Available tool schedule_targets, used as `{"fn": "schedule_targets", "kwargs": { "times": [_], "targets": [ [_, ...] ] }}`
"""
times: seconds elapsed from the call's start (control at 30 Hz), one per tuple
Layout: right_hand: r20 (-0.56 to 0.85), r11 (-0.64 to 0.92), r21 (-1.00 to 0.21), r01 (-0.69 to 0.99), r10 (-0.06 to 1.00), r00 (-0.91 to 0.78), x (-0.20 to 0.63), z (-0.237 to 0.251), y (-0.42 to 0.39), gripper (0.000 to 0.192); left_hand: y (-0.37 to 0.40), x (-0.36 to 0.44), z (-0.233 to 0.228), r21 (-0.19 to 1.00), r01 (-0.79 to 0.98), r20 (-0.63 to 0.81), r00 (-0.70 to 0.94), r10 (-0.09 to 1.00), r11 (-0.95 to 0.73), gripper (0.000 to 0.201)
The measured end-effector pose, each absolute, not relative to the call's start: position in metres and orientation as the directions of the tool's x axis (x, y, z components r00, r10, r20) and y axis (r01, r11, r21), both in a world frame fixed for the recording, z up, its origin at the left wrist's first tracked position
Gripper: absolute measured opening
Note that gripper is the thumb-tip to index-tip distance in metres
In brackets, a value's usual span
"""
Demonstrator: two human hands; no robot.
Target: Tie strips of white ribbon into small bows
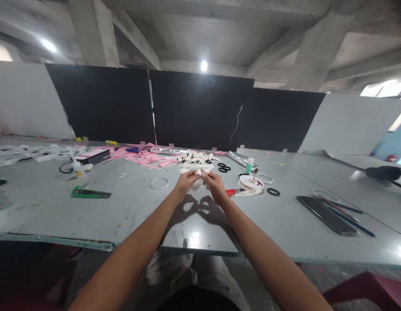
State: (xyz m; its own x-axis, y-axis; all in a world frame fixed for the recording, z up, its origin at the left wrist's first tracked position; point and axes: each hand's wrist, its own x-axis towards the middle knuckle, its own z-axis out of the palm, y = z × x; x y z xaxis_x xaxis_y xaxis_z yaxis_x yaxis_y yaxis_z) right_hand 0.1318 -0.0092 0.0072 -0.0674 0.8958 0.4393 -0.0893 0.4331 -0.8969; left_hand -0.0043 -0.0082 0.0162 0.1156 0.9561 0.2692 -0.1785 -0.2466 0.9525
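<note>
My left hand [186,182] and my right hand [214,183] meet above the table in front of me. Thumbs and fingertips of both are pinched on a small piece of white ribbon [196,186], its loops hanging below the fingers. Just beyond the hands lies a heap of cream ribbon pieces [195,158]. To the right of my right hand are a red-handled tool [230,191] and a white spool of printed ribbon [251,181].
On the left lie a green box cutter [90,193], a glue bottle [77,167], a black box [93,157] and pink strips [145,158]. A clear ring [159,183] sits nearer. Rightward are black rings [224,167], a green-labelled bottle [249,165] and a phone [326,215].
</note>
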Motion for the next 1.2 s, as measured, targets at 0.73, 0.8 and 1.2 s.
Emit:
{"fn": "schedule_targets", "kwargs": {
  "times": [0.73, 0.8, 1.2],
  "targets": [
    [0.586, 0.826, -0.319, 0.465, 0.557, -0.589, 0.133, 0.004, -0.010, 0.030, 0.001, -0.012, 0.010, 0.880, -0.449, 0.062, -0.211, 0.976, -0.153, 0.029],
    [0.611, 0.805, -0.360, 0.472, 0.585, -0.533, 0.130, 0.003, -0.010, 0.025, 0.002, -0.011, 0.008, 0.874, -0.457, 0.070, -0.215, 0.974, -0.164, 0.029],
    [0.678, 0.635, -0.636, 0.438, 0.731, -0.076, 0.134, 0.001, -0.002, 0.020, -0.006, -0.009, 0.012, 0.908, -0.393, 0.253, 0.240, 0.937, -0.145, 0.054]
  ]
}}
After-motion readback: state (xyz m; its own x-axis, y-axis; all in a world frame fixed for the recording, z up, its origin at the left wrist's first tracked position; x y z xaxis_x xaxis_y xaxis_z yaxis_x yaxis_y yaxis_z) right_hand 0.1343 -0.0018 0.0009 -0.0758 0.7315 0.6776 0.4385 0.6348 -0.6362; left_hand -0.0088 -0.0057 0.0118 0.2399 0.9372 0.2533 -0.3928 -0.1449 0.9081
